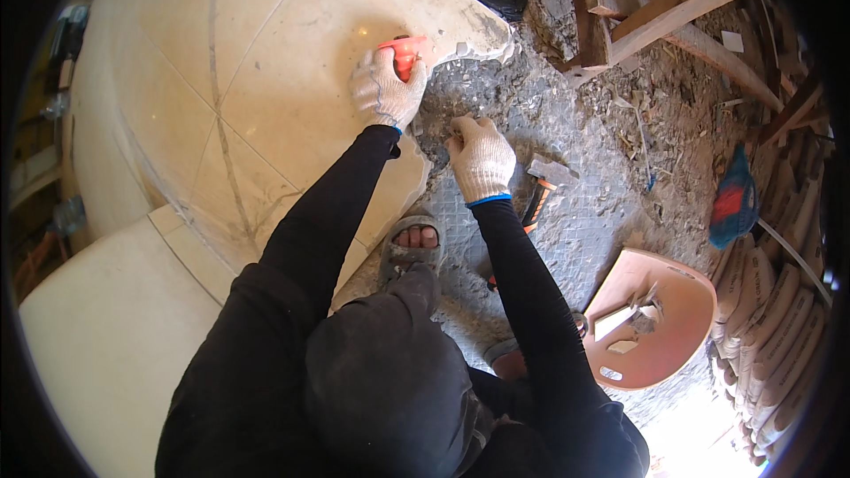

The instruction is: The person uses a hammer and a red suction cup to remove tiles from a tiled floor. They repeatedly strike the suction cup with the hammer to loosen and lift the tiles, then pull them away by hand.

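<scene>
My left hand, in a white knit glove, rests over the tiled floor with its fingers wrapped round a red-orange tool handle. The handle has a dark end and looks like a chisel's guarded grip; its blade does not show. My right hand, gloved too, is over the grey rubble just right of the broken tile edge. Its fingers are curled downward, and what they may hold is hidden. Close to its right lies a hammer with a steel head and an orange-and-black handle, touched by neither hand.
Large cream tiles spread on the left, ending in a jagged edge. A pinkish curved tray holding tile shards sits at the lower right. Stacked sacks, a blue-and-red cloth bundle and wooden beams line the right side.
</scene>
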Tool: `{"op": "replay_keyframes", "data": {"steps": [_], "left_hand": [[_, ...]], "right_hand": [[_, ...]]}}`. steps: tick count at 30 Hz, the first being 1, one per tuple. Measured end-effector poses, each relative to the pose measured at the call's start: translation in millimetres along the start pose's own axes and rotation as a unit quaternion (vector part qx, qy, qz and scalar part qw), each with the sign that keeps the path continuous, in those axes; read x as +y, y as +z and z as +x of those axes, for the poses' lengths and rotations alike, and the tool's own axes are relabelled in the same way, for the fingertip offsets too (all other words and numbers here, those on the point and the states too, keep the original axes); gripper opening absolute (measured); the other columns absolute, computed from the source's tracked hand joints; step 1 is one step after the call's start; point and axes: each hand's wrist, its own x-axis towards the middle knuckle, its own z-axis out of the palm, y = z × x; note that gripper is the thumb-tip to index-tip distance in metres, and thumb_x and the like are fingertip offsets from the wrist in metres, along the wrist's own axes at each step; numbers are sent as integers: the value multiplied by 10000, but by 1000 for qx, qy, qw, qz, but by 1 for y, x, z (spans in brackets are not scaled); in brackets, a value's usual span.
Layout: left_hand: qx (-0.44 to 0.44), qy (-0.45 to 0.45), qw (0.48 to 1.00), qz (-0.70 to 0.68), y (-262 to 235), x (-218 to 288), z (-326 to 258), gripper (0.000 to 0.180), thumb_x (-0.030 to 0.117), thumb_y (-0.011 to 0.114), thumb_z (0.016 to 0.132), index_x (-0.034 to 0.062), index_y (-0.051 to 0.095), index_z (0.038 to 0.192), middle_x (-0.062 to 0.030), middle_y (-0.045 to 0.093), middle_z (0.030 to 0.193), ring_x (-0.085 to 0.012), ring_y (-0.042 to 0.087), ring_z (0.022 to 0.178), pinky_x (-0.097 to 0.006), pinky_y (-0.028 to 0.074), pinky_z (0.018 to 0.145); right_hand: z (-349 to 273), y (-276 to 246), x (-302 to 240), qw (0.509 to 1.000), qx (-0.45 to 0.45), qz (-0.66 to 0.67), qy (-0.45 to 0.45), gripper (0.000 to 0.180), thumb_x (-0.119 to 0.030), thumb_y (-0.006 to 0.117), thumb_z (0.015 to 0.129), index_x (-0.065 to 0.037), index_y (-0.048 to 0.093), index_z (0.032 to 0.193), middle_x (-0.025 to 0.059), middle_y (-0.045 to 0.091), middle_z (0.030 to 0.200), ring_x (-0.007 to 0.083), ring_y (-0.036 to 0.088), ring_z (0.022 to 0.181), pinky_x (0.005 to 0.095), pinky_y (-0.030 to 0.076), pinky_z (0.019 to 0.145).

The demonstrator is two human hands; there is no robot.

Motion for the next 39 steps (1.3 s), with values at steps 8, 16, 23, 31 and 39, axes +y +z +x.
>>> {"op": "replay_keyframes", "data": {"steps": [8, 16, 23, 31, 39], "left_hand": [[-2, -2, 1000, 0, -1, 1, 0, 420, 410, 823, 837, 69, 656, 1015, -205, 656, 1031, -433, 655, 981, -564, 531, 834], [-2, 1, 1000, 4, -3, 3, 1, 425, 416, 822, 836, 68, 672, 1030, -200, 668, 1036, -422, 665, 988, -545, 542, 845], [-11, 7, 1000, 22, -8, 8, 1, 360, 370, 805, 883, 58, 679, 1010, -200, 681, 1064, -416, 673, 1006, -531, 546, 863], [7, 2, 1000, -11, 3, -1, 0, 434, 433, 820, 842, 70, 671, 1029, -202, 665, 1046, -424, 658, 1012, -550, 536, 861], [5, -2, 1000, -5, 0, 3, -1, 418, 410, 816, 852, 68, 676, 1046, -198, 664, 1055, -418, 661, 1008, -543, 535, 862]], "right_hand": [[4, 1, 3, 999, -28, 9, 16, 168, -212, 776, 865, -142, 765, 1017, 159, 710, 1045, 386, 732, 929, 502, 585, 802], [-2, 7, 3, 1000, 0, -10, 1, 116, -218, 781, 864, -133, 752, 936, 128, 704, 991, 375, 726, 881, 490, 577, 766], [-4, 3, 6, 998, 40, 7, -40, 161, -245, 797, 871, -144, 776, 994, 122, 715, 1007, 371, 729, 879, 488, 583, 770], [0, 3, 7, 990, 36, -75, -113, 127, -211, 772, 872, -150, 771, 984, 111, 715, 988, 366, 720, 871, 498, 579, 753], [-3, 4, 13, 996, 58, -9, -61, 132, -206, 753, 908, -137, 765, 1020, 120, 723, 983, 371, 727, 851, 495, 577, 752]]}}
